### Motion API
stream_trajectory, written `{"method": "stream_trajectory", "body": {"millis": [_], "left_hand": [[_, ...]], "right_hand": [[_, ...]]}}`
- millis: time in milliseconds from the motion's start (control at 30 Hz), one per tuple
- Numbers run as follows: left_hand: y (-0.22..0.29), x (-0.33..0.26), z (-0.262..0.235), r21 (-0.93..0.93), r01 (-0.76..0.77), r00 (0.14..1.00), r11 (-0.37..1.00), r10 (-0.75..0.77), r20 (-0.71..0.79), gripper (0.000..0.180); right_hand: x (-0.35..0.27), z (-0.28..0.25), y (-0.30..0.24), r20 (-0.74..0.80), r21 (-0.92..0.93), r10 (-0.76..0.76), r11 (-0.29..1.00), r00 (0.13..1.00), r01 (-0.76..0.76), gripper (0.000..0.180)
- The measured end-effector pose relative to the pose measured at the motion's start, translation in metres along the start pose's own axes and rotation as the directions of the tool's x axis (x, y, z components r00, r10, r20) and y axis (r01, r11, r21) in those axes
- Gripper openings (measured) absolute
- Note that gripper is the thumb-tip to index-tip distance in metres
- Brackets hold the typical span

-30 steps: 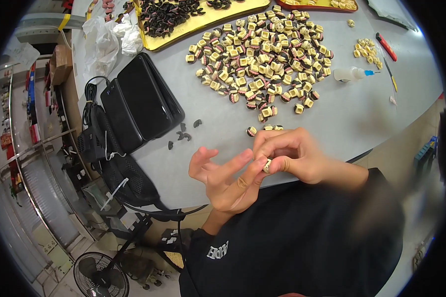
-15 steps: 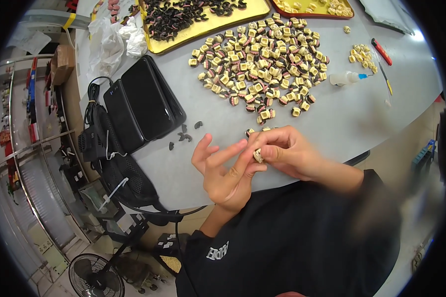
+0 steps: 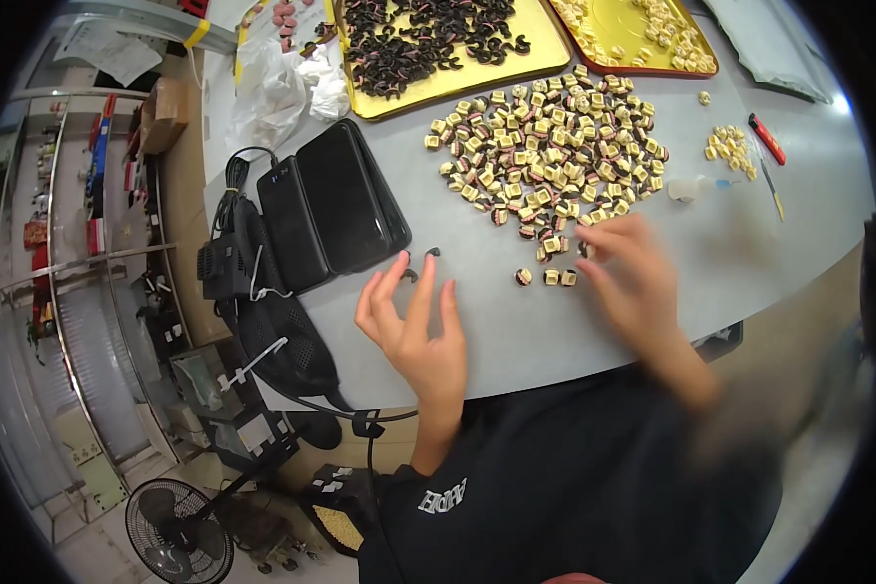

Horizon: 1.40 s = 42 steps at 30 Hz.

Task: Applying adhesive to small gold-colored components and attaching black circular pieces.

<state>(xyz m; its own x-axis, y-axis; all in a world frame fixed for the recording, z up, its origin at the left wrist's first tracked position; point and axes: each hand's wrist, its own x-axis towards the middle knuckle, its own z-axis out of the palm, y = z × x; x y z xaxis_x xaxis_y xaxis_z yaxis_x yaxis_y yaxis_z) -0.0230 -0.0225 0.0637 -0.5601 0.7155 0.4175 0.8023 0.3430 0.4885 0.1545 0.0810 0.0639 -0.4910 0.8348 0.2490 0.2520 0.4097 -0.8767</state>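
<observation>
My left hand [image 3: 420, 341] is over the table with its fingers spread and nothing held. Its fingertips reach two small black curved pieces [image 3: 433, 252] beside the black device; I cannot tell whether they touch. My right hand [image 3: 635, 277], slightly blurred, pinches a small cream-and-dark piece [image 3: 584, 250] between thumb and forefinger, at the near edge of a large pile of cream, pink and black pieces [image 3: 555, 146]. Just left of that hand, a few similar block-like pieces [image 3: 552, 277] lie apart from the pile.
A black folded device [image 3: 346, 200] with cables lies on the left. Behind are a yellow tray of black curved pieces [image 3: 372, 109] and a red-rimmed tray of cream pieces [image 3: 613, 70]. A blue-tipped bottle [image 3: 686, 189], loose cream bits [image 3: 728, 148] and a red cutter [image 3: 766, 139] lie right.
My hands have parted. The right moved up and right to the pile's near edge with the small piece; the left opened out toward the black curved pieces. The whole view has shifted.
</observation>
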Motion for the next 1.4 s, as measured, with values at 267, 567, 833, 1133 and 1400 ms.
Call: {"method": "stream_trajectory", "body": {"millis": [267,567,833,1133,1400], "left_hand": [[0.010,0.023,-0.008,0.074,-0.108,0.988,0.991,0.099,0.116,0.024],[0.041,0.035,-0.003,-0.024,-0.142,0.987,0.990,0.143,0.076,0.018],[0.058,0.039,-0.006,-0.057,-0.094,0.994,0.994,0.097,0.052,0.016],[0.047,0.017,-0.014,-0.362,0.042,0.995,0.931,-0.072,-0.068,0.015],[0.031,-0.038,-0.065,-0.851,0.172,0.971,0.496,-0.230,0.062,0.009]], "right_hand": [[0.006,-0.025,-0.012,-0.244,-0.106,-0.172,0.983,0.954,0.150,0.033],[0.019,-0.068,-0.022,-0.326,-0.056,-0.181,0.984,0.928,0.172,0.024],[0.001,-0.126,-0.022,0.645,-0.093,-0.046,0.986,0.763,0.137,0.023],[-0.013,-0.092,-0.039,0.298,0.018,-0.328,0.941,0.896,0.339,0.029],[-0.098,-0.077,-0.061,-0.102,-0.215,-0.441,0.885,0.892,0.414,0.028]]}}
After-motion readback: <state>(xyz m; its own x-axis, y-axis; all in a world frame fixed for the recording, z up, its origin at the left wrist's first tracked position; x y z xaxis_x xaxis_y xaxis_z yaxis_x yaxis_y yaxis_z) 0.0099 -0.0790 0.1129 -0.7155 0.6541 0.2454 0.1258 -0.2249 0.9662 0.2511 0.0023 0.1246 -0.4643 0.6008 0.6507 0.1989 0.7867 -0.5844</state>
